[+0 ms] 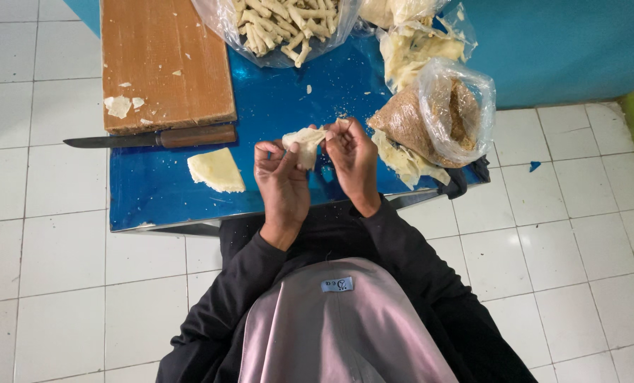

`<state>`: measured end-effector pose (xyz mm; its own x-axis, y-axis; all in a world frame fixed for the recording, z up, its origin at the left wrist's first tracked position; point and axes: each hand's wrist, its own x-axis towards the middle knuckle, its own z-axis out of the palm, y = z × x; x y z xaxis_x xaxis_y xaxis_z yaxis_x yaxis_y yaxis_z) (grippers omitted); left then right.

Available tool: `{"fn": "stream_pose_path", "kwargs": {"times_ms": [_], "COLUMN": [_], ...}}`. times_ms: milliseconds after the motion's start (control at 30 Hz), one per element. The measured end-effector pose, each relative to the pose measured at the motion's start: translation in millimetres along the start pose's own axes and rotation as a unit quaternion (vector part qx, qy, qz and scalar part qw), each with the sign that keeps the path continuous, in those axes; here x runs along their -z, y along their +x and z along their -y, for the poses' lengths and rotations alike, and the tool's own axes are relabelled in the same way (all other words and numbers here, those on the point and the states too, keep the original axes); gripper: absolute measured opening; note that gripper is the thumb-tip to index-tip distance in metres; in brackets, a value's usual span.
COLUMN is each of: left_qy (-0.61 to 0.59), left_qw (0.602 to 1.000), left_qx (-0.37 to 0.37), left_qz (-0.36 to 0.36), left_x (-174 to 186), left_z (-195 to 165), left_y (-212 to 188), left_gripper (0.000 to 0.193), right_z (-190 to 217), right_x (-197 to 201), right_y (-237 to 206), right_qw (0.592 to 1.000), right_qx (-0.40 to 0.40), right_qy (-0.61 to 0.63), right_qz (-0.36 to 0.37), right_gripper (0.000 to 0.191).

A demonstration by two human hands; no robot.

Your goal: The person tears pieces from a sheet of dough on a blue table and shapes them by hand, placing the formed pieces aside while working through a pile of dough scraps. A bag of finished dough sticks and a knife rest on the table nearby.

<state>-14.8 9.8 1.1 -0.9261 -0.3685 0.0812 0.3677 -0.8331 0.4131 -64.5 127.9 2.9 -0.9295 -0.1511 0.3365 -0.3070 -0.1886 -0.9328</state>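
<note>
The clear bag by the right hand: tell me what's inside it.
The clear bag holds a heap of brown crumbs, seen through the plastic. Under it lie pale dough sheets, partly covered, so their number cannot be told. The right hand does not touch it.

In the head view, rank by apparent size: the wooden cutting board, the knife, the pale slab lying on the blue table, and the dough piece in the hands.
1. Wooden cutting board, though cut off by the frame.
2. Knife, long but thin.
3. Pale slab.
4. Dough piece, partly hidden by the fingers of the left hand and right hand.

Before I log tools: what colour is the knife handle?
Reddish-brown wood on the knife handle, head view.
</note>
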Motion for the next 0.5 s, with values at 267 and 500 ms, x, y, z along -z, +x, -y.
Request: {"fn": "stream_pose_path", "kwargs": {"times_ms": [267, 500], "left_qy": [0.029, 0.018], "left_qw": [0.999, 0.999], "left_qx": [-0.018, 0.002], "left_qz": [-0.038, -0.04], "left_x": [11, 18], "left_z": [-10, -9], "left_y": [9, 19], "left_gripper": [0.026, 0.025], "right_z": [-6, 2], "right_x": [19, 37], "right_y": [1, -1], "right_qw": [0.991, 0.959], "right_qx": [-0.078, -0.107], "right_qy": [0.111, 0.261], "right_qz": [0.006, 0.008], "right_gripper": [0.008, 0.009]}}
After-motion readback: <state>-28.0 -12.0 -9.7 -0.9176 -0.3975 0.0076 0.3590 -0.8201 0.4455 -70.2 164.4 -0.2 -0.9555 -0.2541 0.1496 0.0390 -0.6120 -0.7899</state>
